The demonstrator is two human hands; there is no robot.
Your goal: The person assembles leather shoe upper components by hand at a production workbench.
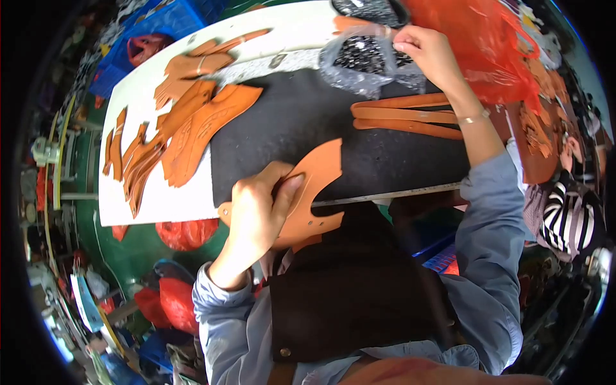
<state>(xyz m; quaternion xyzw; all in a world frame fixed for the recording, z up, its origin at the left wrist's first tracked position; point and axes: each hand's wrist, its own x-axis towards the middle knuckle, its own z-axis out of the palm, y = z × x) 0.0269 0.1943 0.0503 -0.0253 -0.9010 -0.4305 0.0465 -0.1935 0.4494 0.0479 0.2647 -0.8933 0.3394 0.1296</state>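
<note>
Gripping a tan leather piece (321,168) at the near edge of a white table (183,204), a worker in a brown apron (359,282) and blue sleeves (493,218) reaches across the bench, as seen from the head camera. The left hand (256,208) is closed around the piece, its thumb pressed on the upper face; the curved leather, with small holes in its lower part, slants up over the border of a black mat (289,109), its lower end in front of the apron. The right hand (433,54), fingers drawn in against the thumb, is at the right side of a clear bag (362,58) of shiny black bits; whether anything is between its fingertips cannot be told. Below it, long brown strips (404,116) lie on the mat, partly behind the right forearm. Stacked leather parts (208,122) spread over the table's left side and onto the mat's corner. A red bag (475,48) fills the far right, and beyond the far left edge is a blue crate (163,24).
</note>
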